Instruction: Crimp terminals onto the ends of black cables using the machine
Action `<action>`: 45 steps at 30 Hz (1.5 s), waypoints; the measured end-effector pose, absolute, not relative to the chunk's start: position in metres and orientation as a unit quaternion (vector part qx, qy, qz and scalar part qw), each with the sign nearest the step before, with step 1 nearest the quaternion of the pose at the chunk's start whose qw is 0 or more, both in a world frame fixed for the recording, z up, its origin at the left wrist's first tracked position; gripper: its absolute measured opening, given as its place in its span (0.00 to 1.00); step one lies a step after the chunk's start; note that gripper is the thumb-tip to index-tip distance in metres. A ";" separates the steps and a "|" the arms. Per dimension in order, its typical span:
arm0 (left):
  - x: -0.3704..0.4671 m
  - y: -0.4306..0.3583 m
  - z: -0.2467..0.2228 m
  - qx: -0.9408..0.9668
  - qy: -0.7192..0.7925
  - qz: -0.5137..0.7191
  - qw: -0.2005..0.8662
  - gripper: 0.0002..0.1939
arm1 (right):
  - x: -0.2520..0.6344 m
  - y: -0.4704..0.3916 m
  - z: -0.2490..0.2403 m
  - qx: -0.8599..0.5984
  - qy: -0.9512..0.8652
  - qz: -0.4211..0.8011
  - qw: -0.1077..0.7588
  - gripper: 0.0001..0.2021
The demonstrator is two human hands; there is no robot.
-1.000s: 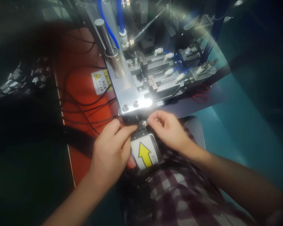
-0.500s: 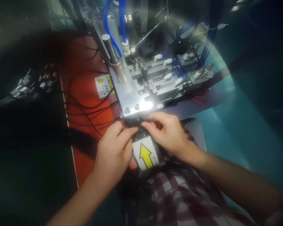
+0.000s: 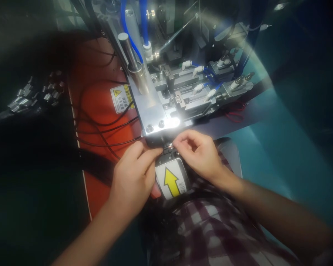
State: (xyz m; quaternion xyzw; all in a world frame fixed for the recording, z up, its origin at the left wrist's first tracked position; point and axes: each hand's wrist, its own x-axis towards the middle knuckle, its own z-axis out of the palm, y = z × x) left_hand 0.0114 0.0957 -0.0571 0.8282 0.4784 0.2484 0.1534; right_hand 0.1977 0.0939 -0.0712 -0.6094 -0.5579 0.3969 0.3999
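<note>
Two hands meet over a small shiny part at the near end of a metal machine

The small shiny part point(image 3: 170, 146) sits just beyond the dark edge of a block carrying a white label point(image 3: 159, 173) with a yellow arrow point(image 3: 172, 183), and just below the near end of a bright metal plate point(image 3: 151, 107). The right hand point(image 3: 198, 153) pinches it at one end, thumb and forefinger tips brought together. The left hand point(image 3: 133, 170) points its thumb at the other side; its forefinger tip is hidden, so I cannot tell whether it grips anything.

Two bolts point(image 3: 150, 128) show in the plate's near end, and a metal post point(image 3: 127, 50) rises from a collar point(image 3: 139, 79) farther back. Beside the plate lie metal cylinders point(image 3: 195, 105) with white elbow fittings point(image 3: 199, 87) and blue hoses. Black cables point(image 3: 111, 131) cross an orange-red surface point(image 3: 100, 201), near a warning label point(image 3: 120, 99). Blurred shiny metal pieces point(image 3: 22, 101) lie at far left; a plaid shirt point(image 3: 208, 229) fills the lower middle
</note>
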 end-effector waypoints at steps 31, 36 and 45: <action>0.010 0.094 -0.058 0.848 0.465 0.223 0.125 0.13 | 0.204 0.108 -0.064 -0.619 -0.514 0.512 0.299 0.06; 0.010 0.096 -0.057 0.881 0.427 0.194 0.058 0.14 | 0.211 0.108 -0.066 -0.592 -0.444 0.594 0.316 0.08; 0.010 0.094 -0.056 0.854 0.460 0.219 0.108 0.13 | 0.198 0.095 -0.075 -0.585 -0.406 0.571 0.409 0.09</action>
